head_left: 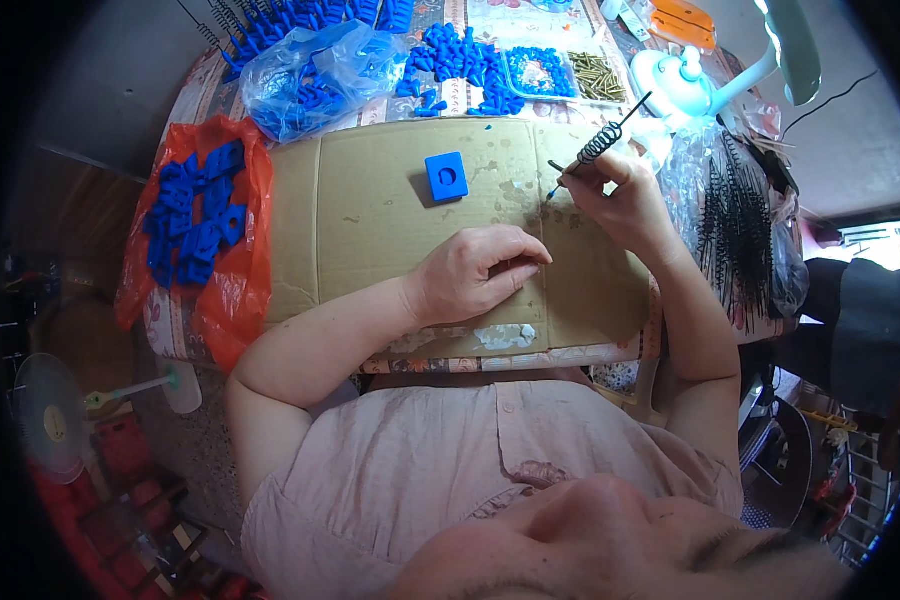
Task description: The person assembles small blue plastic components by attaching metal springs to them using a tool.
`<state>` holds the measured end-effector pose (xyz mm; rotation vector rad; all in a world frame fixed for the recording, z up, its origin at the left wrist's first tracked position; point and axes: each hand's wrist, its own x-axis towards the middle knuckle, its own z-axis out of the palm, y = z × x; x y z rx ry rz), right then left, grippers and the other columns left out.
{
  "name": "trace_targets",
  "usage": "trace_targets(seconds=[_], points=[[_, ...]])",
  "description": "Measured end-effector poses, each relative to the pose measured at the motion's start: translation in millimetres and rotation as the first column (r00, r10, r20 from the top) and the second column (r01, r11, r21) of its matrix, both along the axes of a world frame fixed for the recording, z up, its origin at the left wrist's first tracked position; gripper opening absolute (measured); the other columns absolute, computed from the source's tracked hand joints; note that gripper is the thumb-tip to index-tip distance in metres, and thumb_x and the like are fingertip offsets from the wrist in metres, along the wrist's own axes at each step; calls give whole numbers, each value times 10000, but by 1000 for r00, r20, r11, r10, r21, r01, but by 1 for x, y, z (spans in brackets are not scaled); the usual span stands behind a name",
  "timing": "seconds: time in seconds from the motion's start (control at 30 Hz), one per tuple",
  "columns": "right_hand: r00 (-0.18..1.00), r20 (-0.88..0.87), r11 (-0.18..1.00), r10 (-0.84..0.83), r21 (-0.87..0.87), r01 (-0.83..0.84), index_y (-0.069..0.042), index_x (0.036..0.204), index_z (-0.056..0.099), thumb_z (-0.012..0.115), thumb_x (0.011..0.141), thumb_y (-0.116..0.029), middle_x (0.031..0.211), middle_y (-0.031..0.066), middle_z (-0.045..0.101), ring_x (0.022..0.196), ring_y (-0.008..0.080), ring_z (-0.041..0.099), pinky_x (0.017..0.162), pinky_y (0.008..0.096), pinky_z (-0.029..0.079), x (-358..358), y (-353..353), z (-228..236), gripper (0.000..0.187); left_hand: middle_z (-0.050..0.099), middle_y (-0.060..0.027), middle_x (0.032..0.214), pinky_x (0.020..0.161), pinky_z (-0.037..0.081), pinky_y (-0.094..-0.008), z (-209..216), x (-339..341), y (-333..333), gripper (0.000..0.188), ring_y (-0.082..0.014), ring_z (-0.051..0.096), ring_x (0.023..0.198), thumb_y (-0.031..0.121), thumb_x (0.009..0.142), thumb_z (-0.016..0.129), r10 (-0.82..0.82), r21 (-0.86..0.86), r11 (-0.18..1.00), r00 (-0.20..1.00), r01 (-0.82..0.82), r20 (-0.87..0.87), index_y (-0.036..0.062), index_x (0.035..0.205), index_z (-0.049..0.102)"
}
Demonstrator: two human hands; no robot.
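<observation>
My right hand (615, 195) is closed in a pinch around a black wire spring (600, 143) above the cardboard. Its coil rises over my fingers, with a straight end pointing up and right. The lower wire end comes out below my fingertips near the board and looks bluish at its tip. My left hand (478, 268) rests on the cardboard sheet (370, 200), loosely curved, with a gap between thumb and forefinger and nothing visible in it. Beyond it stands a blue block (446, 176) with a round hole in its face.
At left, an orange-red bag (245, 240) holds blue blocks. Along the back lie a clear bag (320, 75), loose blue cone-shaped parts (465, 60), and a tray of brass-coloured pins (597, 78). A white lamp (675, 80) and many black springs (735, 220) are at right.
</observation>
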<state>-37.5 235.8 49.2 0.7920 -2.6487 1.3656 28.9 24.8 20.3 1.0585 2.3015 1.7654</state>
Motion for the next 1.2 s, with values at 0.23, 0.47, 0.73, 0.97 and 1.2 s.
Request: trace_targets(seconds=[0.23,0.47,0.73,0.97,1.2], points=[[1000,-10,1000,14,-7,-14,2,859,628,642,787,-60,700,73,650,608,123,605,575,267,486,-2,1,-2,95,634,-91,832,662,496,-267,1,0,0,155,-162,624,739,-18,821,579,-4,-11,1000,1000,4,12,9,967,624],[1000,23,1000,14,-20,-14,-3,842,621,643,790,-69,695,66,638,608,111,586,580,267,477,0,0,0,87,634,-98,842,663,494,-297,6,-1,-2,164,-198,623,736,-16,801,612,35,-28,999,996,-37,-79,8,963,624],[999,33,1000,5,15,-5,-11,832,616,640,796,-109,677,79,617,603,143,581,599,290,478,-2,5,-3,107,616,-128,866,701,488,-383,43,-58,-45,98,-301,604,805,68,809,604,321,-307,762,744,-570,-586,26,895,624],[1000,-22,1000,5,21,-5,-12,832,629,656,790,-115,722,77,648,656,161,616,617,286,486,-4,6,-7,115,617,-151,900,788,468,-409,18,-119,-50,132,-318,597,890,148,809,604,404,-567,521,769,-639,-495,46,879,648],[999,-31,999,21,37,-20,-3,835,630,654,804,-75,686,29,625,614,71,548,567,248,455,-4,5,-6,81,617,-143,952,758,495,-436,8,-142,-51,125,-328,610,882,163,808,594,372,-643,471,797,-603,-475,90,877,669]])
